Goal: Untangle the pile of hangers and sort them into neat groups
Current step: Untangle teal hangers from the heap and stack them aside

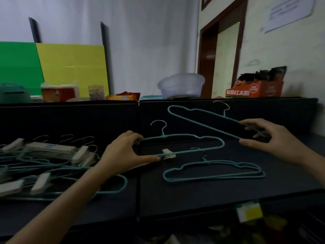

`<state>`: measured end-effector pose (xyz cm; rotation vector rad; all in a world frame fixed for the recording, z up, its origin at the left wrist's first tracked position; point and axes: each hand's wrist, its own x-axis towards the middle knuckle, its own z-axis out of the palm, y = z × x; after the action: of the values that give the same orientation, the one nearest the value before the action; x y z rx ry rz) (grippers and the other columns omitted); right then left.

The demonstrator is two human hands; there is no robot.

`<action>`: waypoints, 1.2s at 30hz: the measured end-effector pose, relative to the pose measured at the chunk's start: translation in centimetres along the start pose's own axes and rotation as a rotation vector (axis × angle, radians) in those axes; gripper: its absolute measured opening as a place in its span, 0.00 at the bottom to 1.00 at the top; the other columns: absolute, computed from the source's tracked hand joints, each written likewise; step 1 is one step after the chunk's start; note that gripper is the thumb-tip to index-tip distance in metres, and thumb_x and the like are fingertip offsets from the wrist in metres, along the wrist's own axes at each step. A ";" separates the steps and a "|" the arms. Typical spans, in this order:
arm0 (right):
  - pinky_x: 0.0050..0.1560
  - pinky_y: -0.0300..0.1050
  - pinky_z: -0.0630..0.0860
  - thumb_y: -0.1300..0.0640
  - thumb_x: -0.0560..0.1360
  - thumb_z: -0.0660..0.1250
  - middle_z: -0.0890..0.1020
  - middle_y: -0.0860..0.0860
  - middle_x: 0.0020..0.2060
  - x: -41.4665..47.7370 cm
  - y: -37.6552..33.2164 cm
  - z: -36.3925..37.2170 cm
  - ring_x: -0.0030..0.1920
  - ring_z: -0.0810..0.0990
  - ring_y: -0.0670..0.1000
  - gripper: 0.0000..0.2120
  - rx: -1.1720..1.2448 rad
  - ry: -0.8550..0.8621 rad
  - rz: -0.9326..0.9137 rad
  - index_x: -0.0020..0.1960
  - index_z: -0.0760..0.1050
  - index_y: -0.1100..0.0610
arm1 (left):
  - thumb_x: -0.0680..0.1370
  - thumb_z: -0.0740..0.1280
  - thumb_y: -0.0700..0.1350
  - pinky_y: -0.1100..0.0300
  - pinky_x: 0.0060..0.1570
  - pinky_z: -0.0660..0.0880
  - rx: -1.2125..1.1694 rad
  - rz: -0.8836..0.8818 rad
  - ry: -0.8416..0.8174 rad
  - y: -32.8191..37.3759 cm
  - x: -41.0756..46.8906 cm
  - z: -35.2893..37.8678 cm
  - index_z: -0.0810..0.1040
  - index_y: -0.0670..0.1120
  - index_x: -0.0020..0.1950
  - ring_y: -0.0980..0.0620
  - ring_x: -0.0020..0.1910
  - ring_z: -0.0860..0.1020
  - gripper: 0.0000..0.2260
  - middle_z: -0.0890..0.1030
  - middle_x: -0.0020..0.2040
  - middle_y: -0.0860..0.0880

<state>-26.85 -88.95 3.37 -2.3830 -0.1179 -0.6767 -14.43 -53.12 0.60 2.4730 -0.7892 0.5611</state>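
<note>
Single head-worn wide-angle view. Faces forward and somewhat downward across the dark flat tabletop (193, 196), close above its near edge. White curtained rear wall (149, 41) fills the upper frame; straight edges appear bowed.

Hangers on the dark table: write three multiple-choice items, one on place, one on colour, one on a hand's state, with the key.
1. The tangled pile lies: A) left of the left hand B) far right C) on the floor.
2. The hanger in the right hand is: A) red B) teal C) yellow.
3. The left hand: A) hangs idle B) grips another hanger C) lies flat.
Key: A, it sits beside the left forearm; B, its wire is teal; B, fingers curl round its end.
</note>
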 end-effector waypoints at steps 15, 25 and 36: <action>0.60 0.41 0.68 0.36 0.64 0.64 0.70 0.40 0.62 -0.9 7.9 -3.2 0.62 0.69 0.43 0.23 -0.040 -0.274 -0.029 0.58 0.66 0.34 | 0.58 0.61 0.76 0.63 0.52 0.69 0.087 -0.022 -0.192 8.2 1.5 12.2 0.73 0.50 0.60 0.56 0.54 0.70 0.41 0.72 0.54 0.53; 0.65 0.47 0.68 0.30 0.62 0.61 0.69 0.39 0.63 0.3 8.9 0.3 0.64 0.67 0.42 0.26 -0.100 -0.464 -0.086 0.58 0.63 0.31 | 0.59 0.57 0.76 0.62 0.60 0.66 0.086 -0.089 -0.233 7.6 0.1 10.7 0.70 0.57 0.66 0.55 0.61 0.69 0.40 0.72 0.64 0.53; 0.67 0.41 0.64 0.37 0.68 0.65 0.67 0.39 0.64 1.9 8.3 5.4 0.64 0.65 0.39 0.24 -0.114 -0.589 -0.142 0.62 0.62 0.36 | 0.73 0.68 0.53 0.63 0.42 0.74 0.126 -0.181 -0.076 2.8 -5.9 2.6 0.79 0.52 0.51 0.60 0.42 0.77 0.09 0.79 0.43 0.57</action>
<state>-20.81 -92.32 -3.92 -2.6333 -0.5129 -0.0215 -19.94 -54.11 -3.63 2.6608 -0.5648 0.4660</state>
